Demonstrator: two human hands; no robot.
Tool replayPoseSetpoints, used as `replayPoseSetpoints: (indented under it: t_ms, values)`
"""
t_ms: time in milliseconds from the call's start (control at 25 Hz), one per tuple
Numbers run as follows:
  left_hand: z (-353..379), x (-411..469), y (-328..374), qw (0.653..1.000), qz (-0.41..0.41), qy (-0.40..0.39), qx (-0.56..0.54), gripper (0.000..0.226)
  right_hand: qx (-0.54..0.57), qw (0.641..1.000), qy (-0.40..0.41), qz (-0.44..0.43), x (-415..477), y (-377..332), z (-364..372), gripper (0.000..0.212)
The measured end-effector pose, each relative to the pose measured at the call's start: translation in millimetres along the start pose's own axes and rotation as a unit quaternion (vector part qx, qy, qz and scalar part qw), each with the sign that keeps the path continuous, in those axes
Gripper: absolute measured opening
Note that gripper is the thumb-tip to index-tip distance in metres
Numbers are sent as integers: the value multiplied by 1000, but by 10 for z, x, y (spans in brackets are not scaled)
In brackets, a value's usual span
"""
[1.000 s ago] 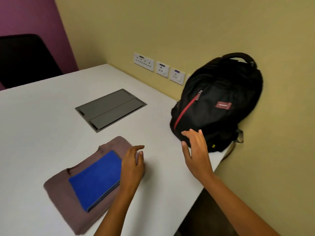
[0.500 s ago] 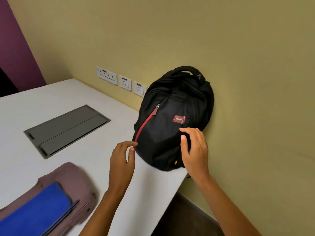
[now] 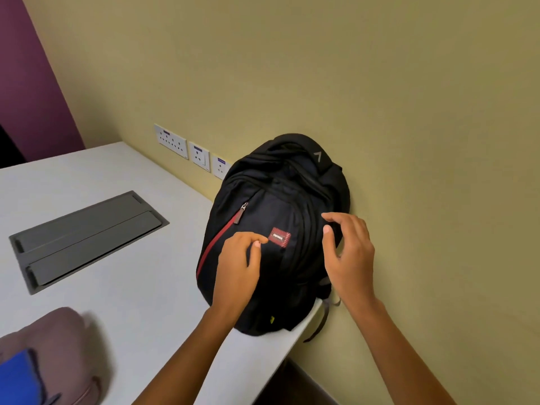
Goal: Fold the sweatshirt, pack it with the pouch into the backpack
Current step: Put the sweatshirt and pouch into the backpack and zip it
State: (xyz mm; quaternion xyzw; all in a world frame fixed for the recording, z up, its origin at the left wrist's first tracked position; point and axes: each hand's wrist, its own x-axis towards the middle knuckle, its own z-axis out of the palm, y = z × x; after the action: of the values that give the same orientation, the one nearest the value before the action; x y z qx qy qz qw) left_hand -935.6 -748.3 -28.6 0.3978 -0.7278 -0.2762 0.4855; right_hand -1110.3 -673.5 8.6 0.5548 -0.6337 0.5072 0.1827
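A black backpack [image 3: 277, 200] with a red zip stripe stands upright on the white table's corner, leaning on the yellow wall, its zips shut. My left hand [image 3: 238, 267] hovers over its front, fingers loosely curled near the red logo patch, holding nothing. My right hand [image 3: 349, 252] is at the backpack's right side with fingers spread and relaxed. The folded mauve sweatshirt [image 3: 61, 340] lies at the lower left with the blue pouch [image 3: 17, 378] on top, both cut by the frame edge.
A grey flip-lid cable box [image 3: 84, 238] is set into the white table [image 3: 140, 302]. Wall sockets [image 3: 187, 149] sit behind the backpack. The table edge runs just right of the backpack, with a strap hanging over it. A purple wall is at far left.
Both hands left the sweatshirt and pouch and moved up to the backpack. My view swung right, so the sweatshirt slid to the lower left corner.
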Motion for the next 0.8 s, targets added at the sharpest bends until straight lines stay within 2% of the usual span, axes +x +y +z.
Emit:
replayPoseSetpoints:
  t_ms: [200,440,520,600,680,800]
  values:
    - [70,544,-166,1000,6,-24,0,19,-16,1000,-3,-7,262,63,338,18]
    - [-7,1211,-474,1000,14,15,-2,23,-27,999,-16,-23,459,80,701,18]
    - [1,1442,-619,999,-17,11,29,38,-21,999,-26,-15,468,73,802,18]
    - [80,1658,-800,994,-83,-12,66,53,-15,999,-35,-9,523,64,871,19]
    - [186,1792,-940,987,-131,-36,89,53,-13,999,-38,-6,652,85,937,21]
    - [375,1621,-955,988,-141,-43,46,47,-6,998,-58,-33,863,121,1060,24]
